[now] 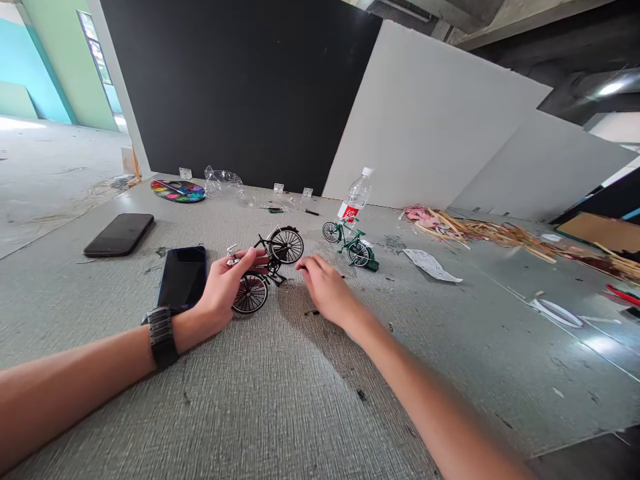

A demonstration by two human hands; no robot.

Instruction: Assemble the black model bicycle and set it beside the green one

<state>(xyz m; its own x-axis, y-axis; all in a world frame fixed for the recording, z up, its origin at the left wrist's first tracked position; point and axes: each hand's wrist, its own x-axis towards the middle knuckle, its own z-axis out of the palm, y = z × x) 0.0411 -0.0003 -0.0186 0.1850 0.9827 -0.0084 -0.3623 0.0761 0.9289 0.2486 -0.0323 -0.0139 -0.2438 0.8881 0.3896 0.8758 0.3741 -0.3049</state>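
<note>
A small black model bicycle (280, 250) lies tilted on the grey table (280, 393). My left hand (223, 290), with a dark watch on its wrist, grips the model at its frame near the handlebar end. My right hand (325, 287) rests on the table just right of the model, palm down, fingers curled together toward a small dark part on the surface; what it pinches, if anything, is hidden. A green model bicycle (350, 243) stands upright farther back.
Two dark phones (120, 235) (183, 277) lie at the left. A paint palette (179, 191), crumpled plastic wrap (223, 180) and a water bottle (356, 197) stand near the back boards. A paper scrap (430, 265), straw-like strips (495, 233) and a white ring (556, 312) lie right.
</note>
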